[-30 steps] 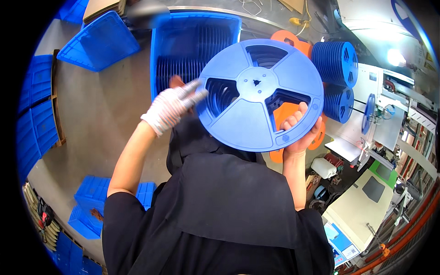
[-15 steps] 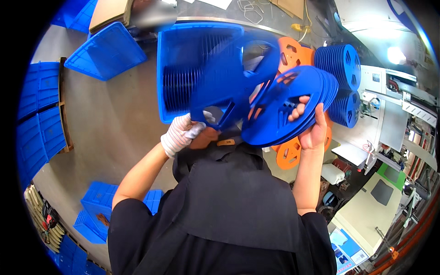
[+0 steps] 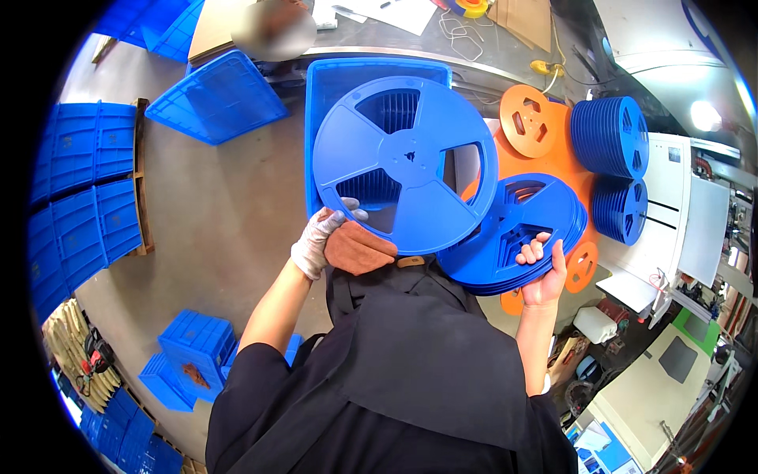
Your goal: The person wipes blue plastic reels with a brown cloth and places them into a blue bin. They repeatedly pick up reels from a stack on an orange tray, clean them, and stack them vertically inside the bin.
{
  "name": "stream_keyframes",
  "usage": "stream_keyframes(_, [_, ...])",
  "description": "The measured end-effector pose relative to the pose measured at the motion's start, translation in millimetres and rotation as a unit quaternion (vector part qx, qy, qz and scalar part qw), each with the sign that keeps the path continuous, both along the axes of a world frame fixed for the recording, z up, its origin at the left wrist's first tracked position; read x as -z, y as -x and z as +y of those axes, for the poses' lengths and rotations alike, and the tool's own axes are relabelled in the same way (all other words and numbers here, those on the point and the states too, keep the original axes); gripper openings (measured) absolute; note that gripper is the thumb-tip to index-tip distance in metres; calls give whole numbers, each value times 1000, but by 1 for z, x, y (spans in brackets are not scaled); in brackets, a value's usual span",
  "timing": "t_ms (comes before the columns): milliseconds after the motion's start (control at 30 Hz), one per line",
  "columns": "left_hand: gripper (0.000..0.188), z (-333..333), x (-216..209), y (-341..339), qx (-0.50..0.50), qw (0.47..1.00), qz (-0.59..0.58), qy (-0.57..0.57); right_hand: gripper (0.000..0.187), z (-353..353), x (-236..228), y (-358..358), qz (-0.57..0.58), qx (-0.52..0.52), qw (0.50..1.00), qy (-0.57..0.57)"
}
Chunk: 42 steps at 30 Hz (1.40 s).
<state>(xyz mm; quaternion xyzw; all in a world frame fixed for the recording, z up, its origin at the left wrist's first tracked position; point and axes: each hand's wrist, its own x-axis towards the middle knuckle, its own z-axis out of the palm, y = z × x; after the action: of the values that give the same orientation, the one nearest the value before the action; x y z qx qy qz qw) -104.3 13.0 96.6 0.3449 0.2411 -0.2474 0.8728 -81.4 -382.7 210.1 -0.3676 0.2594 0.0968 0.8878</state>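
Note:
My left hand (image 3: 316, 241), in a pale glove, grips the lower left rim of a single blue plastic reel (image 3: 395, 146). A brown cloth (image 3: 359, 249) is also pinched in it, lying against the reel's lower edge. The reel faces me with its cut-out windows in view, in front of a blue bin (image 3: 312, 103). More reels (image 3: 399, 110) stand in rows inside the bin, seen partly through the windows. On the right, my bare right hand (image 3: 543, 272) is closed round the edge of a tilted stack of blue reels (image 3: 489, 257), fingers through a window and thumb outside.
An orange stand (image 3: 545, 162) with orange reels (image 3: 527, 118) is behind the stack. Two upright bundles of blue reels (image 3: 609, 138) sit at its right. A metal workbench (image 3: 371, 35) runs along the far side. Another blue bin (image 3: 217, 99) leans at left, near stacked crates (image 3: 95, 205).
The single reel has turned from a slanted, blurred position to face me. The stack in my right hand has come down lower. The whole view has shifted slightly.

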Motion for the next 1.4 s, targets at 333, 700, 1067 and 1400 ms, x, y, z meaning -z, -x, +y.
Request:
stream_keyframes(333, [24,6,76,-41,-12,977,-40,-208,29,-7,4,18,19,42,998,44])
stream_keyframes(700, [47,13,78,-55,-4,1000,-8,-13,27,-25,7,36,21,72,995,67])
stream_keyframes(1067, [33,-2,71,-70,25,990,24,-137,27,-30,12,39,31,78,994,64])
stream_keyframes(1400, [21,-25,166,-125,52,872,48,-484,26,-33,8,44,39,98,988,116])
